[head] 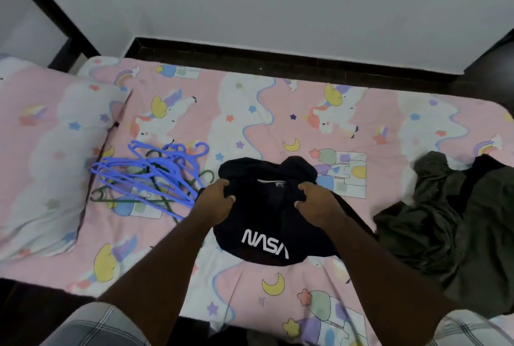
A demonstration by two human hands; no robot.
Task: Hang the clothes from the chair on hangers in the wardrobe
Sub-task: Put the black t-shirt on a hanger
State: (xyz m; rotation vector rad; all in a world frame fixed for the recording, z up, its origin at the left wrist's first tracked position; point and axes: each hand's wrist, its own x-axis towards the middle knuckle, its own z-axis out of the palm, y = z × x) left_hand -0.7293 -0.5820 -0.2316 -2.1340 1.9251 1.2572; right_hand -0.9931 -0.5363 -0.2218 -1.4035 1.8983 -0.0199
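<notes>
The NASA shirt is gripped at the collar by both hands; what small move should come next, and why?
Probably free the left hand and reach for a blue hanger from the pile of hangers just left of the black NASA shirt. The right hand grips by the neck opening too, and no hanger is in the shirt yet, so one hand could hold it meanwhile.

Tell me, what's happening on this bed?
A person is holding a black NASA T-shirt over the bed, the left hand and right hand each gripping it near the collar. A pile of blue and green hangers lies to the left, and dark green clothes wait on the right. Nothing is on a hanger yet.
</notes>
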